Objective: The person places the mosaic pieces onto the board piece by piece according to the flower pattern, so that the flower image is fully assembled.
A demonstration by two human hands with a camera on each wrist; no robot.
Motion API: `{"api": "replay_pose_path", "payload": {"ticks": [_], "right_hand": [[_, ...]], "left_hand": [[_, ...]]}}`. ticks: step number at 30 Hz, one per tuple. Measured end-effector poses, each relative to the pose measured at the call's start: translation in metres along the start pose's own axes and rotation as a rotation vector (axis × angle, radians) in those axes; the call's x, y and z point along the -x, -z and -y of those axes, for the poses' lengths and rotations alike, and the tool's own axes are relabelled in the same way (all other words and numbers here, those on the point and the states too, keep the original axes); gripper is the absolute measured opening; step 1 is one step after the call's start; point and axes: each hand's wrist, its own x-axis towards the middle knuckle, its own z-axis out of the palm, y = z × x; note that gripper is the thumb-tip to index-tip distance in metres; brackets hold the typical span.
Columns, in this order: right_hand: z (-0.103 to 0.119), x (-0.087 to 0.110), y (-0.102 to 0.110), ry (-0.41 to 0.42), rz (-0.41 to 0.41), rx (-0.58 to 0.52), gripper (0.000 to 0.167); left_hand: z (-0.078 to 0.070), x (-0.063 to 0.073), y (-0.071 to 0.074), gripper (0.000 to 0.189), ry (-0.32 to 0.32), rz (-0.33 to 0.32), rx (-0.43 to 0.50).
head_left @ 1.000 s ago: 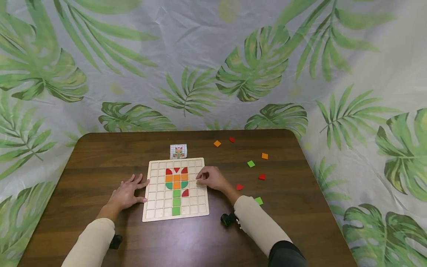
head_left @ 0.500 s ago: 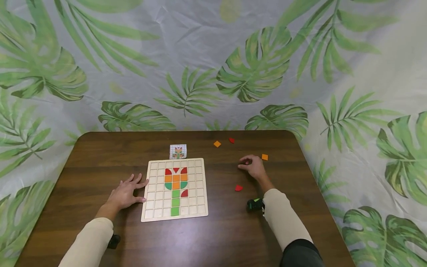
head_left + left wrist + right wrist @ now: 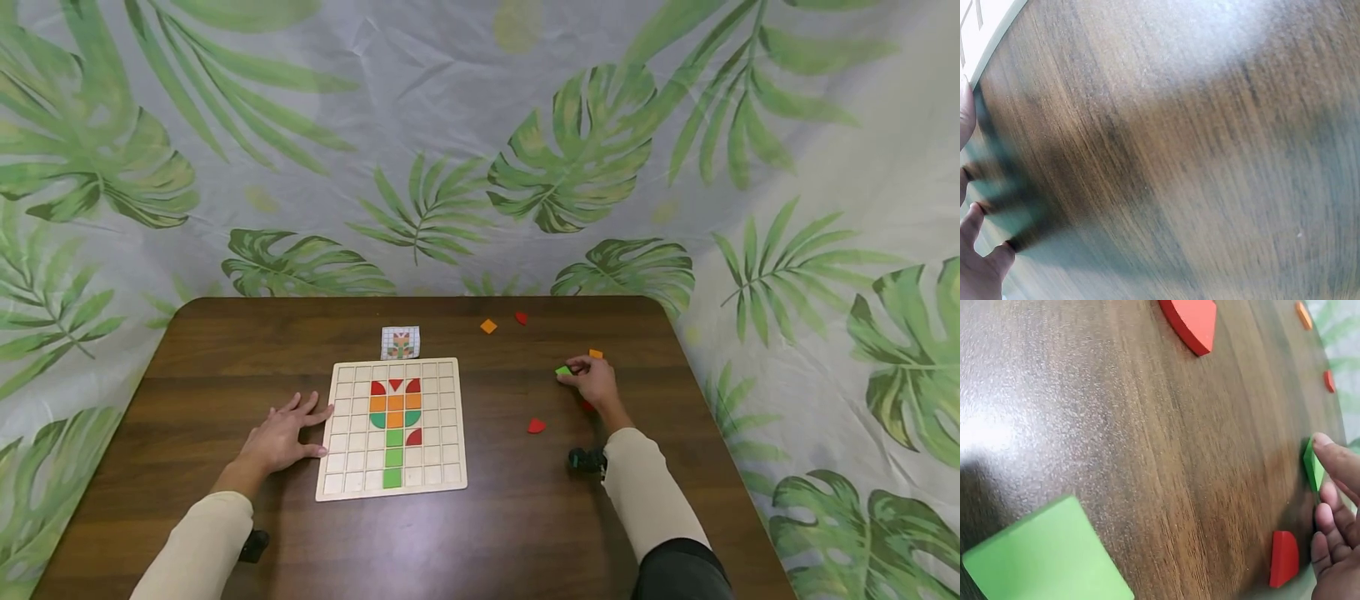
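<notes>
My right hand [image 3: 594, 382] pinches a green square tile [image 3: 564, 371] on the right side of the table; in the right wrist view that tile [image 3: 1314, 467] stands tilted, with the thumb against it. A red quarter-round piece [image 3: 1284, 559] lies just beside the curled fingers. My left hand [image 3: 279, 435] has its fingers spread, thumb and fingertips at the left edge of a wooden grid board [image 3: 442, 460]. On the board, red, orange and green pieces form a tulip with a light green stem [image 3: 393, 457]; one red quarter-round [image 3: 414, 437] sits right of the stem.
A small printed pattern card [image 3: 401, 342] lies behind the board. Loose pieces are scattered at right: an orange tile [image 3: 488, 327], a red piece [image 3: 521, 318], another orange tile [image 3: 596, 354], and a red piece [image 3: 536, 426]. A second green tile [image 3: 1047, 556] shows nearest the right wrist camera.
My right hand has left the board's right edge, moved right across the table and taken hold of the green tile. The left hand has stayed at the board's left edge.
</notes>
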Motion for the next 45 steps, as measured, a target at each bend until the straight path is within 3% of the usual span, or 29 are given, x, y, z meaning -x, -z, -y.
{"api": "replay_pose_path", "payload": {"ticks": [13, 31, 45], "right_hand": [[0.0, -0.001, -0.004, -0.004, -0.008, 0.028, 0.029], [0.006, -0.002, -0.001, 0.061, -0.018, 0.018, 0.019], [0.021, 0.006, -0.02, 0.128, 0.095, -0.058, 0.015]], "left_hand": [[0.001, -0.002, -0.002, 0.081, -0.008, -0.011, -0.006], [0.003, 0.001, -0.001, 0.081, -0.007, -0.017, 0.001], [0.002, -0.002, -0.001, 0.081, -0.012, -0.013, 0.007]]}}
